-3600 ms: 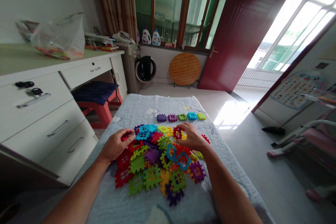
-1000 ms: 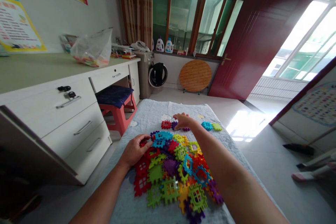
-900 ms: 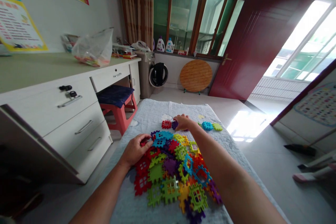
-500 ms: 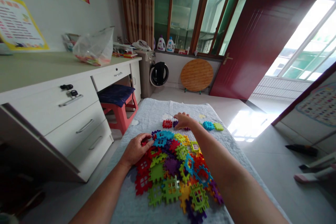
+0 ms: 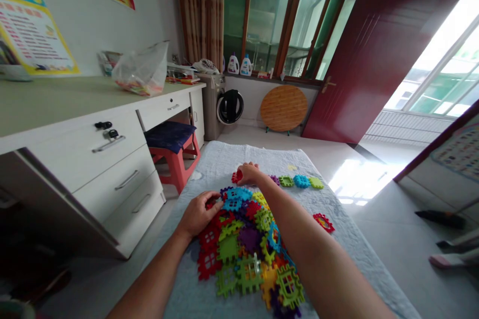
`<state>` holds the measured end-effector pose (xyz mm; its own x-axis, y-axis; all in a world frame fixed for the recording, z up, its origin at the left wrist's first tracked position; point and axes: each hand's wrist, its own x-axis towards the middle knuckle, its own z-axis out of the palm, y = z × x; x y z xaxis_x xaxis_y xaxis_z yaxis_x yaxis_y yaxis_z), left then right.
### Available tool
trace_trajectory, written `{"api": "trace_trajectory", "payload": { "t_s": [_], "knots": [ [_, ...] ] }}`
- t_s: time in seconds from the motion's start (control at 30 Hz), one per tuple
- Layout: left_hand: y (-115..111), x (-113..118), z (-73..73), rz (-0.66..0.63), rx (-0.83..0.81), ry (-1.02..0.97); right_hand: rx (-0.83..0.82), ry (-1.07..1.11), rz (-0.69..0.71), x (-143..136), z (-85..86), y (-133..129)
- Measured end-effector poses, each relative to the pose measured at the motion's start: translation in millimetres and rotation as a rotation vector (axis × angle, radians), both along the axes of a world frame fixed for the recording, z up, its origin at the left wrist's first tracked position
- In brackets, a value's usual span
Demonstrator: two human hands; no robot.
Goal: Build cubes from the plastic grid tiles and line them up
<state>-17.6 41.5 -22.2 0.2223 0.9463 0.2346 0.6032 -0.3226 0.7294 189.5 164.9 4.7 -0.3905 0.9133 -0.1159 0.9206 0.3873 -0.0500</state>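
A pile of colourful plastic interlocking building pieces (image 5: 249, 237) lies on the pale cloth-covered table (image 5: 179, 269). My left hand (image 5: 202, 212) rests at the pile's upper left edge, its thumb and fingers curled around a red piece (image 5: 211, 204). Beyond the pile, my right hand (image 5: 249, 173) has its fingers closed on a red building piece (image 5: 235, 177) at the left end of a row. Farther right in that row lie a purple piece (image 5: 275, 179), a green piece (image 5: 286, 181), a blue piece (image 5: 301, 181) and a lime piece (image 5: 316, 183). My right forearm covers part of the pile.
A red ring-shaped piece (image 5: 324, 223) lies apart near the cloth's right side. To the left stand a white desk (image 5: 101, 159) and a red stool (image 5: 174, 162) with a dark seat. A washing machine (image 5: 211, 104) and a round wooden tabletop (image 5: 283, 108) are at the back.
My right hand has moved left along the row, onto the red end piece, uncovering a purple and a green piece. My left hand stays by the pile. The view has shifted slightly.
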Motion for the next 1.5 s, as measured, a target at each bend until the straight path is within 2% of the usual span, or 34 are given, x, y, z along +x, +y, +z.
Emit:
{"api": "trace_trajectory", "payload": {
  "t_s": [0.13,0.33,0.47,0.67,0.97,1.1,1.2,1.33,1.43,1.5],
  "knots": [
    [-1,1,1.2,-0.001,-0.023,-0.013,-0.011,0.02,-0.012,11,9.7,2],
    [1,1,0.4,-0.005,-0.028,-0.012,-0.027,-0.002,-0.047,48,32.3,-2],
    [0,0,1.7,-0.003,-0.011,0.0,-0.096,-0.115,-0.023,55,24.5,-9],
    [-2,1,3.3,0.003,0.0,0.004,-0.05,-0.107,-0.027,52,11.0,-11],
    [0,0,-0.9,0.003,0.003,0.005,-0.063,-0.105,-0.038,45,9.9,-7],
    [2,-2,-4.2,-0.002,-0.01,0.0,-0.044,-0.003,-0.066,53,18.4,-17],
    [1,-1,-3.4,-0.002,-0.019,-0.006,0.047,0.202,-0.099,77,30.4,-35],
    [-2,-1,2.4,0.024,-0.033,0.006,0.271,0.444,-0.195,134,42.9,-77],
    [-3,-1,6.3,0.077,-0.029,0.016,0.378,0.578,-0.336,183,43.5,-118],
    [-2,-1,6.8,0.102,0.004,0.025,0.377,0.574,-0.427,209,39.2,-147]
  ]
}}
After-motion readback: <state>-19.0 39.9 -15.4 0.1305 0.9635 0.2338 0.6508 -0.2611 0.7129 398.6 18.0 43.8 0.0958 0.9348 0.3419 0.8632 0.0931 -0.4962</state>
